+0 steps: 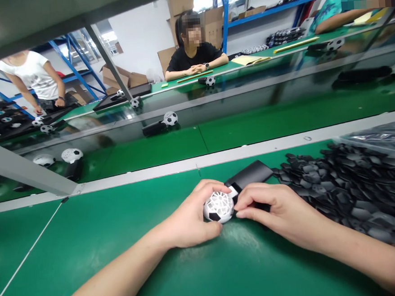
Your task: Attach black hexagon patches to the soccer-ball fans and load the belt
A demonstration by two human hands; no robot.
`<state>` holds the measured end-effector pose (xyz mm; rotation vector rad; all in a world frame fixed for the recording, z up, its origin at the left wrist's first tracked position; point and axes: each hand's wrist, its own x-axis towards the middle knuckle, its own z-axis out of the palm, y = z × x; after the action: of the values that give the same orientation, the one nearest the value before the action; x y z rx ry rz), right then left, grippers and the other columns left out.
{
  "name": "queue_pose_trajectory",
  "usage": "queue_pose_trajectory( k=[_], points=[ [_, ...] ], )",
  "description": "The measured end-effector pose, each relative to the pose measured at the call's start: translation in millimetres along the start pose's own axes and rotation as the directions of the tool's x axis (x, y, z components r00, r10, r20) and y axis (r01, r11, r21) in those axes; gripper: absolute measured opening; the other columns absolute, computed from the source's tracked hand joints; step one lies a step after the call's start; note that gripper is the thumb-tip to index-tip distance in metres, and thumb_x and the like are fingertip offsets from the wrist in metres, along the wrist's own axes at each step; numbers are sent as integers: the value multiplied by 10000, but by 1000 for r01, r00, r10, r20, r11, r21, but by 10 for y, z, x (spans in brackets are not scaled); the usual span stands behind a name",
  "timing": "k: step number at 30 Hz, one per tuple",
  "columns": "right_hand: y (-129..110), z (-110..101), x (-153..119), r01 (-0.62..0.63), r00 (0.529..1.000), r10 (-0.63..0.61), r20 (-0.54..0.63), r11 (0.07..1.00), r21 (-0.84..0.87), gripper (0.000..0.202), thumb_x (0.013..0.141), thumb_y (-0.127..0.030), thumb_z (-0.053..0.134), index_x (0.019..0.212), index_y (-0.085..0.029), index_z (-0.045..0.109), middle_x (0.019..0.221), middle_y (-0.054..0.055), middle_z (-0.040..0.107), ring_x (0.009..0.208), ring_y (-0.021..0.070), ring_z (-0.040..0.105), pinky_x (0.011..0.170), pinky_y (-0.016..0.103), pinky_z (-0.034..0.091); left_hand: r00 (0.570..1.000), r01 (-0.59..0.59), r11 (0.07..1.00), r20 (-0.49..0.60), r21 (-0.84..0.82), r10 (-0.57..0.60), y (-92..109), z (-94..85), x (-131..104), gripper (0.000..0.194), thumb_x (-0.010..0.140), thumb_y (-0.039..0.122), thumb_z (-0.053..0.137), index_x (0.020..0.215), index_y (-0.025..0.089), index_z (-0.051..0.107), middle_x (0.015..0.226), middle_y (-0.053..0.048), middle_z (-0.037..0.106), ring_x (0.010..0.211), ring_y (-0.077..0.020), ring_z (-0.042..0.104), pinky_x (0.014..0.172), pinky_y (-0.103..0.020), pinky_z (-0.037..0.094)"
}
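A white openwork soccer-ball-shaped head (221, 203) with a black patch on its near side lies on the green bench. It joins a flat black handle (255, 175) that points away to the right. My left hand (193, 216) is closed around the ball's left side, thumb near and fingers over the top. At the ball's right edge, my right hand (276, 205) has thumb and fingertips pinched together; whatever sits between them is hidden. A large heap of small black plastic pieces (321, 180) spreads to the right, partly behind my right forearm.
Past a metal rail (158, 169) runs a green belt (183, 140) carrying several ball-headed pieces, one a ball with black handle (170, 118). A slanted metal post (26, 164) stands at left. A clear plastic bag (386, 135) lies behind the heap. Three people are across the belt.
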<state>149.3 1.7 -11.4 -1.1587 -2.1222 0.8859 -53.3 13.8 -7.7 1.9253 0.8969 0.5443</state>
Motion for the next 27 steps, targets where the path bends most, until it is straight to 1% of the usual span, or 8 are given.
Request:
queue_pose_trajectory(
  k=[2, 5, 9, 16, 20, 24, 26, 27],
  points=[
    [1, 16, 10, 5, 1000, -5, -5, 1000, -10, 112, 804, -198, 567, 701, -215, 607, 723, -7, 631, 702, 152, 583, 640, 252, 441, 1000, 9, 1000, -24, -9, -9, 8, 17, 12, 579, 582, 7, 602, 1096, 242, 476, 1186, -42, 438, 1128, -205, 431, 981, -353, 340],
    [14, 51, 19, 45, 999, -46, -29, 999, -21, 105, 817, -188, 551, 725, -214, 596, 730, -5, 619, 721, 156, 572, 662, 260, 434, 986, 59, 998, -155, -38, -64, 10, 111, 35, 502, 575, 162, 732, 1019, 223, 504, 1105, -43, 482, 1020, -208, 499, 903, -352, 403],
    [57, 79, 18, 68, 996, -69, -64, 997, -29, 96, 818, -158, 559, 737, -208, 575, 721, -16, 588, 698, 140, 551, 645, 245, 414, 948, 78, 997, -309, 3, -73, -19, 240, 61, 387, 604, 194, 709, 943, 218, 523, 1012, -28, 518, 944, -195, 531, 847, -343, 427],
    [90, 89, 19, 20, 998, -29, -58, 988, -153, 102, 817, -234, 601, 723, -210, 570, 692, -32, 560, 645, 128, 518, 581, 237, 372, 933, -12, 996, -358, 93, 44, -69, 299, 80, 373, 599, 106, 618, 941, 217, 519, 1002, -28, 527, 965, -186, 527, 862, -329, 425],
    [64, 50, 60, -12, 999, 6, -37, 988, -157, 135, 798, -249, 624, 692, -201, 556, 658, -39, 545, 600, 117, 509, 546, 223, 368, 927, -57, 988, -359, 141, 105, -50, 328, 55, 371, 589, 92, 617, 931, 208, 530, 1007, -36, 530, 994, -192, 519, 886, -338, 412],
    [87, -154, 85, -59, 998, 62, 15, 988, -145, 137, 791, -292, 617, 717, -198, 549, 681, -25, 558, 610, 129, 532, 560, 228, 416, 922, -45, 985, -372, 164, 104, -96, 149, 108, 369, 591, 102, 645, 927, 217, 546, 1055, -34, 532, 988, -197, 530, 889, -356, 409],
    [110, -257, 57, -66, 997, 70, 7, 963, -263, 107, 779, -301, 621, 814, -209, 579, 807, 10, 588, 749, 173, 560, 663, 279, 449, 875, 8, 982, -477, 188, 84, -204, -59, 233, 362, 605, 138, 661, 940, 215, 549, 1042, -28, 543, 960, -197, 540, 872, -356, 415],
    [121, -286, 32, -63, 997, 74, 22, 941, -334, 139, 765, -296, 632, 874, -219, 594, 874, 26, 591, 823, 201, 558, 711, 315, 454, 834, 52, 980, -548, 192, 62, -284, -179, 325, 366, 618, 168, 667, 960, 213, 545, 1031, -26, 546, 948, -198, 543, 861, -356, 420]
  ],
)
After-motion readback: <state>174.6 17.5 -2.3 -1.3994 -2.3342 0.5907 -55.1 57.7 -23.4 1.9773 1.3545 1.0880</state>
